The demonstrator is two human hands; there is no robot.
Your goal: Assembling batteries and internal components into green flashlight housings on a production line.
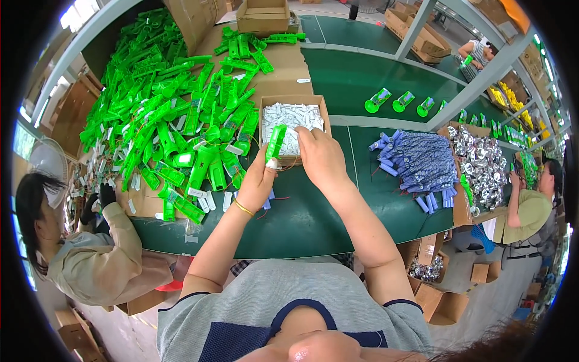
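Observation:
My left hand [256, 186] is closed around the lower end of a green plastic housing [276, 142], holding it tilted up in front of an open cardboard box [326, 108]. Small white plastic parts [292, 113] fill that box. My right hand [324, 158] is at the box's right side, its bent fingertips over the white parts close to the housing. The fingers are drawn together, and what they hold, if anything, is hidden. Below my left hand, a blue cylindrical battery cell [269, 199] with a thin red wire lies on the green table.
A large heap of green housings [163, 114] spreads on the left. Blue battery cells [422, 161] are piled at right, beside a box of shiny round metal parts [481, 158]. Green assemblies [379, 100] stand along the conveyor behind. Co-workers sit left [90, 253] and right [531, 202].

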